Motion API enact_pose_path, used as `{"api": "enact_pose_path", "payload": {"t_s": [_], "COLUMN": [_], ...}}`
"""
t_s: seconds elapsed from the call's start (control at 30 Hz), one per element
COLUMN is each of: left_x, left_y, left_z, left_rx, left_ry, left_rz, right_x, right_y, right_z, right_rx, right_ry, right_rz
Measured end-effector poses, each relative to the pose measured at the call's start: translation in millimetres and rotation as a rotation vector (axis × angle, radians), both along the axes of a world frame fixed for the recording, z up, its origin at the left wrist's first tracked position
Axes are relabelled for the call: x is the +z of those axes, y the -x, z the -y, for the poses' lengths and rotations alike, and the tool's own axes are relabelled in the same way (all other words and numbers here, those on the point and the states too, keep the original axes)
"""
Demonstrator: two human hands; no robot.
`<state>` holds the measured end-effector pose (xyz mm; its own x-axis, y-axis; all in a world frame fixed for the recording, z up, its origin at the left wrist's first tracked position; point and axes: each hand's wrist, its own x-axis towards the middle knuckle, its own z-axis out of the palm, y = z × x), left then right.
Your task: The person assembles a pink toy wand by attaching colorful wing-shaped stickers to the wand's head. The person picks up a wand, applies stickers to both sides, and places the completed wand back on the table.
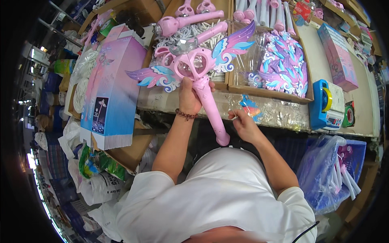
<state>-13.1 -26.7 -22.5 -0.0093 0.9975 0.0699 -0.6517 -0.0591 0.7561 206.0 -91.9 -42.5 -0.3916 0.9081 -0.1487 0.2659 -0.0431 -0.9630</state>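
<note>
My left hand [189, 96] grips a pink toy wand [210, 109] just below its heart-shaped head, holding it tilted over the bench edge. The wand carries a silver crown and two pink, purple and blue wings [231, 46] spread to either side. A beaded bracelet sits on that wrist. My right hand [244, 124] hovers to the right of the wand's handle with fingers pinched on something small and pale; what it is I cannot tell.
A wooden tray [270, 92] of loose wing pieces lies right of the wand. Another tray [221, 85] behind holds pink wand handles. A stack of pink-blue cartons [111, 89] stands left. A blue tape dispenser [324, 103] sits right; a bag of white sticks [338, 170] hangs below.
</note>
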Motion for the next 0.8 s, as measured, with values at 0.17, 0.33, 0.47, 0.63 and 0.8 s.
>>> {"api": "enact_pose_path", "payload": {"t_s": [0.17,0.33,0.47,0.63,0.8], "left_x": [-18.2,-37.8,-41.8,-42.4,-47.3], "left_y": [-3.9,-9.1,1.2,4.5,4.5], "left_z": [21.0,38.1,40.5,41.8,41.7], "left_rx": [-0.105,-0.143,-0.097,-0.126,-0.171], "left_ry": [-0.018,0.043,0.05,0.038,0.011], "left_rz": [0.047,-0.012,-0.009,-0.007,0.023], "right_x": [34.6,58.8,51.7,52.4,52.8], "right_y": [-2.0,20.3,17.7,31.6,36.8], "right_z": [-12.1,-17.3,-7.8,-10.7,-15.8], "right_rx": [0.069,-0.061,-0.069,-0.05,-0.058], "right_ry": [-0.179,-0.395,-0.24,-0.289,-0.293], "right_rz": [0.133,0.152,0.118,0.092,0.122]}}
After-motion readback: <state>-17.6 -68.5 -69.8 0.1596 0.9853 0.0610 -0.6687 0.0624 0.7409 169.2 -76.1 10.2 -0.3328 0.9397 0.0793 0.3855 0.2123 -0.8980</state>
